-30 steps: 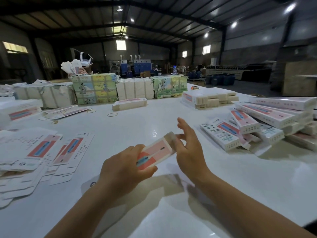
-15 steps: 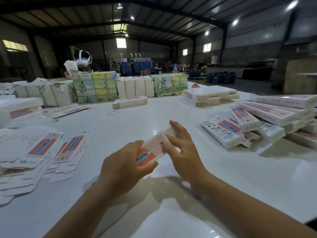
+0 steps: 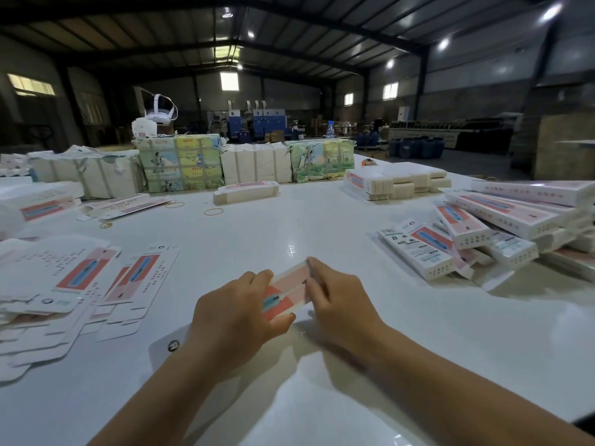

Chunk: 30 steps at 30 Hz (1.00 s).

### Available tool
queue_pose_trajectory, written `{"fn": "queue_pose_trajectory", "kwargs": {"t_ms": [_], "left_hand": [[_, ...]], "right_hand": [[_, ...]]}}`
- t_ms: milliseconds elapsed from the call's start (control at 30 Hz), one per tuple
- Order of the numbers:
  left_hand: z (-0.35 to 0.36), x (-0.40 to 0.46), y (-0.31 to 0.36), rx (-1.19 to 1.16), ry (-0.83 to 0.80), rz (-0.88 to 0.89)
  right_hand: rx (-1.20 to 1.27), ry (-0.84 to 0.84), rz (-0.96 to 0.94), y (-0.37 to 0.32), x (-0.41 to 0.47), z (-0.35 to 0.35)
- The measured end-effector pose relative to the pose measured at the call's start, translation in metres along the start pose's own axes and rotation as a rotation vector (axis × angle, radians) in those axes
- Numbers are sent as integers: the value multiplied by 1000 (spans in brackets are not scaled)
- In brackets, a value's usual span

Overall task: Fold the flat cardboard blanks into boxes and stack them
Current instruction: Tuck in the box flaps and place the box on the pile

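Note:
A pink and white cardboard box [image 3: 287,291] with a red and blue stripe is held just above the white table [image 3: 289,220] in front of me. My left hand [image 3: 235,320] grips its near end, thumb under the lower edge. My right hand [image 3: 338,300] covers its far end, fingers curled over the top edge. Flat printed blanks [image 3: 80,278] lie spread at the left. Several folded boxes [image 3: 502,226] are piled at the right. One white flap [image 3: 170,344] shows under my left wrist.
Wrapped bundles [image 3: 180,165] line the far side of the table, with a stack of flat blanks [image 3: 246,191] and another [image 3: 396,185] before them. Rubber bands [image 3: 213,211] lie loose mid-table. A white headset [image 3: 160,111] shows behind the bundles.
My right hand has gone from open fingers beside the box's far end to closing over it. The box has dropped lower and nearer to me. My left hand keeps its grip.

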<state>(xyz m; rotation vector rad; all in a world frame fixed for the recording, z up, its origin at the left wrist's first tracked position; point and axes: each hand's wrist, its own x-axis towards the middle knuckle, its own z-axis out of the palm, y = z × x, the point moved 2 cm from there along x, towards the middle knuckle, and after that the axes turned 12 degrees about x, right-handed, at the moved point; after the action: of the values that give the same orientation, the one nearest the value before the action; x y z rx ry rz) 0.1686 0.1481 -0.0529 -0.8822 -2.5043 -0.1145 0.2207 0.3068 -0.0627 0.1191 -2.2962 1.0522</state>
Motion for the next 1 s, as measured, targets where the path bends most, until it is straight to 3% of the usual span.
{"fn": "queue_pose_trajectory", "kwargs": {"t_ms": [67,200,333,567,800,1000], "left_hand": [[0,0,0,12,19,-1],[-6,0,-2,26,74,8],[-9,0,-2,56,133,40],[-13,0,3,83,220,59],[-15,-1,5,162,269,107],[-14,-1,4,262,244,157]], "right_hand": [[-64,-26,-8,0,-1,4],[699,49,353,2,8,-3],[992,46,468,3,10,-8],[1048,71,392,-3,8,-12],[998,84,442,-1,7,-15],[477,153,314,0,5,-24]]}}
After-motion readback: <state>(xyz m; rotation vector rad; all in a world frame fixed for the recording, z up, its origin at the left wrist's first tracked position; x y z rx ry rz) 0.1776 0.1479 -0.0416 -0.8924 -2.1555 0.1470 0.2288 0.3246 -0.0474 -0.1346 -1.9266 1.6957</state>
